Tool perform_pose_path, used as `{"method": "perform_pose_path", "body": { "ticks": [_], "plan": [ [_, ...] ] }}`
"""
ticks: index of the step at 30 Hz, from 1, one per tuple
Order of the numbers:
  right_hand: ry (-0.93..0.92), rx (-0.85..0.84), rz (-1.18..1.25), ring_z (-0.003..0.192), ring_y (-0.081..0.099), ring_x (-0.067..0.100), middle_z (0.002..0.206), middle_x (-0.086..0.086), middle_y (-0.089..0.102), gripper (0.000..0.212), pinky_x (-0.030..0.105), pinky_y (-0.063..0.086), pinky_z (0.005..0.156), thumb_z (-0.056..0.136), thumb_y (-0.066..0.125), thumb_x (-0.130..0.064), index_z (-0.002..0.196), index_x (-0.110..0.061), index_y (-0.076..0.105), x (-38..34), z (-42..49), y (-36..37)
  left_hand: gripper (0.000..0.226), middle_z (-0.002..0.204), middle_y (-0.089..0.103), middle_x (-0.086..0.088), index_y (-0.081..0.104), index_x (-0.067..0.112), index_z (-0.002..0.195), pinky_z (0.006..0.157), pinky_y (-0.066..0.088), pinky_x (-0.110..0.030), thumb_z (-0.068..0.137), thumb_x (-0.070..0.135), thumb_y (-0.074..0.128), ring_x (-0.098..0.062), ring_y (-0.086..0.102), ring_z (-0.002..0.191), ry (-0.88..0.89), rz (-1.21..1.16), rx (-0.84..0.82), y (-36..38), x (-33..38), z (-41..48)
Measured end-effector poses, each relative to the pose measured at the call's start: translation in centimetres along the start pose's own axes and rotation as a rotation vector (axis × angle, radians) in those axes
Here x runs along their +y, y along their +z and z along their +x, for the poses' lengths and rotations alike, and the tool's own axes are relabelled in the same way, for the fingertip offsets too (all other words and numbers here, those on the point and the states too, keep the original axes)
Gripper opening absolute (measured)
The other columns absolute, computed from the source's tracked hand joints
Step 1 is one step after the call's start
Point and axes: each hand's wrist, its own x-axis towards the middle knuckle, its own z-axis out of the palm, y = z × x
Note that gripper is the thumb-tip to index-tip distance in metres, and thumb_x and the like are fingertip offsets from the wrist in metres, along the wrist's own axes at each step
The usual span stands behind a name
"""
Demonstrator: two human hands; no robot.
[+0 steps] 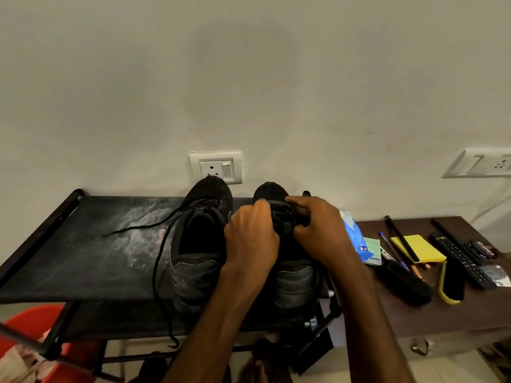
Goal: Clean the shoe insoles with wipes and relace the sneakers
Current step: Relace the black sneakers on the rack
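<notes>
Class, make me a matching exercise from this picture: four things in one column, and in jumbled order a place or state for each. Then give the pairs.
Things
1. left sneaker
2. right sneaker
3. yellow notepad
4. red tub

Places or states
A. lower than the rack top, far left
B. left hand and right hand grip its laces
C. loose lace trails across the rack
D. on the brown table, under a black stick

Pairs: 1-C, 2-B, 3-D, 4-A

The left hand (250, 239) and right hand (318, 230) hide much of the right sneaker's (293, 275) lace (283, 218); an edge crops the red tub (33, 319).
</notes>
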Motion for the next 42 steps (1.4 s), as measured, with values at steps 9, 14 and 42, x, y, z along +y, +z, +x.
{"method": "perform_pose_path", "body": {
  "ticks": [9, 14, 42],
  "plan": [
    [0.05, -0.13, -0.03, 0.097, 0.068, 0.02, 0.105, 0.003, 0.076, 0.043, 0.029, 0.054, 0.085, 0.082, 0.06, 0.0, 0.115, -0.021, 0.078, 1.0, 1.1, 0.6, 0.021, 0.107, 0.063, -0.004, 0.064, 0.019, 0.11, 0.075, 0.043, -0.032, 0.09, 0.012, 0.063, -0.028, 0.061, 0.101, 0.084, 0.047, -0.014, 0.4, -0.5, 1.1],
    [0.066, -0.079, 0.004, 0.098, 0.069, 0.02, 0.107, 0.0, 0.076, 0.045, 0.033, 0.056, 0.088, 0.081, 0.059, -0.001, 0.115, -0.025, 0.078, 1.3, 0.7, 0.6, 0.034, 0.112, 0.066, -0.002, 0.068, 0.028, 0.116, 0.08, 0.045, -0.032, 0.085, 0.015, 0.071, -0.027, 0.061, 0.104, 0.119, 0.05, -0.002, 0.1, 0.0, 1.6],
    [0.025, -0.1, 0.288, 0.091, 0.066, -0.012, 0.101, -0.013, 0.073, 0.039, 0.011, 0.053, 0.088, 0.085, 0.069, 0.002, 0.118, -0.017, 0.075, 2.2, -0.1, -1.4, 0.037, 0.109, 0.072, 0.001, 0.074, 0.026, 0.113, 0.083, 0.041, -0.025, 0.089, 0.003, 0.058, -0.021, 0.065, 0.103, 0.133, -0.159, 0.046, 0.5, -1.0, 0.8]
  ]
}}
